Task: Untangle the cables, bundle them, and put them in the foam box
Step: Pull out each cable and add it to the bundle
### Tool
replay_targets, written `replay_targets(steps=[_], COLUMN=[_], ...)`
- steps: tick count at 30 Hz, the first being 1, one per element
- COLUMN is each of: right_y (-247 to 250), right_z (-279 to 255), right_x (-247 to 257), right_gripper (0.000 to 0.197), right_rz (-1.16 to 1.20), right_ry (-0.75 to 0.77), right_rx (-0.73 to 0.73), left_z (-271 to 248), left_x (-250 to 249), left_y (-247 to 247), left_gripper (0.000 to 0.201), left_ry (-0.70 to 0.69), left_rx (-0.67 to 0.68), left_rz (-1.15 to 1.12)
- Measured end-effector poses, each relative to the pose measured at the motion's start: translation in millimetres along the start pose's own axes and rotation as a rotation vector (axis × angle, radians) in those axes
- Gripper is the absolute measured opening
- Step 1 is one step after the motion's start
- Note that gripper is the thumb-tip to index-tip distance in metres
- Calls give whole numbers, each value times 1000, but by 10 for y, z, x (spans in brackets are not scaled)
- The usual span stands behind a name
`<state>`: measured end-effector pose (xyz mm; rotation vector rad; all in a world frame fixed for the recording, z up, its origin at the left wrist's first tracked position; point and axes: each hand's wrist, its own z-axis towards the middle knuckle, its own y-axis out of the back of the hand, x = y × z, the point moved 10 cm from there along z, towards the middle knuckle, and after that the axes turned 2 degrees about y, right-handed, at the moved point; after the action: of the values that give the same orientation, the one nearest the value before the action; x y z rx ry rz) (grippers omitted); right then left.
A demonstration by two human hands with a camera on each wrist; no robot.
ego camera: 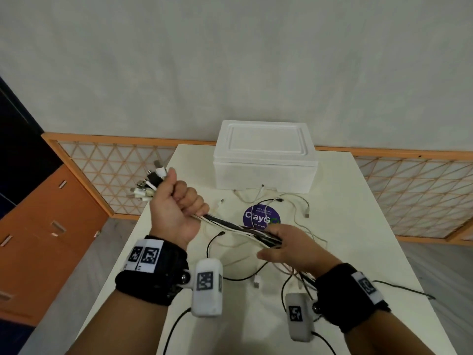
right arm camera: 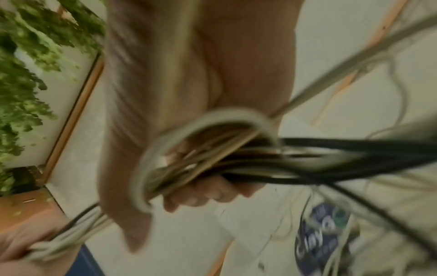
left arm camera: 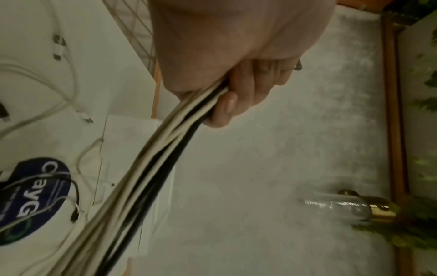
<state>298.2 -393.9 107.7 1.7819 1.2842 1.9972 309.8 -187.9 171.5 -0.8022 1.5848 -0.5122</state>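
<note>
Both fists grip slim, smooth black-and-white cables (ego camera: 238,228).

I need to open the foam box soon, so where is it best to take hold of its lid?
Judging by shape, grip the lid by its short left and right edges, coming from above: it overhangs the box as a lip. Both hands currently hold the cable bundle.

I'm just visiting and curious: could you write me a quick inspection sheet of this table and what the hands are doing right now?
Surface: white table, purple round sticker on it.
Job's things: foam box at the far edge, lid on.
Clutter: nothing seen.
Grippers: left hand grips the cable bundle near its plugs; right hand holds it further along.
Cables: loose ends trail over the table.
Surroundings: lattice screen, orange cabinet.
</note>
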Motion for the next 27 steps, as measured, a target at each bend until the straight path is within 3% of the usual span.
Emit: replay_targets(steps=[3, 5, 9, 12, 14, 16, 17, 18, 19, 20, 21, 22, 24, 27], right_y=[226, 372, 827, 1322, 1468, 1456, 1390, 1247, 1052, 849, 706, 639, 563, 146], right_z=[-110, -222, -489, -778, -969, -896, -762, -633, -555, -503, -443, -363, -210, 38], right_x=[-374, -596, -632, -45, 353, 373, 196, -57, -276, -375, -310, -123, 282, 640], right_gripper=[17, 22, 16, 6, 8, 12, 15, 29, 56, 82, 94, 91, 62, 27], right_rz=[-293, -426, -397, -509, -640, -692, -687, -670, -626, -543, -425, -304, -109, 22], right_ry=[-174, -276, -342, -74, 78, 44, -59, -189, -270, -280, -218, -116, 72, 169], right_rx=[-36, -47, -290, -735, -920, -848, -695, -475, -249, -71, -9, -50, -221, -122], left_z=[64, 93, 165, 207, 222, 222, 220, 215, 206, 191, 169, 143, 83, -7], left_x=[-138, -211, -238, -103, -18, 15, 16, 13, 14, 26, 55, 103, 234, 356], left_y=[199, 262, 383, 475, 515, 537, 536, 529, 504, 460, 395, 316, 132, -109], left_gripper=[58, 57, 58, 58, 59, 58, 57, 57, 57, 58, 59, 60, 59, 57], left_ry=[-41, -58, -71, -57, -53, -56, -60, -64, -67, -65, -57, -45, -13, 19], left_rx=[-80, -104, -131, -154, -177, -192, -190, -181, -163, -138, -107, -71, 5, 89], left_rz=[-2, -13, -8, 15, 11, -21, -45, -66, -82, -90, -86, -76, -59, -47])
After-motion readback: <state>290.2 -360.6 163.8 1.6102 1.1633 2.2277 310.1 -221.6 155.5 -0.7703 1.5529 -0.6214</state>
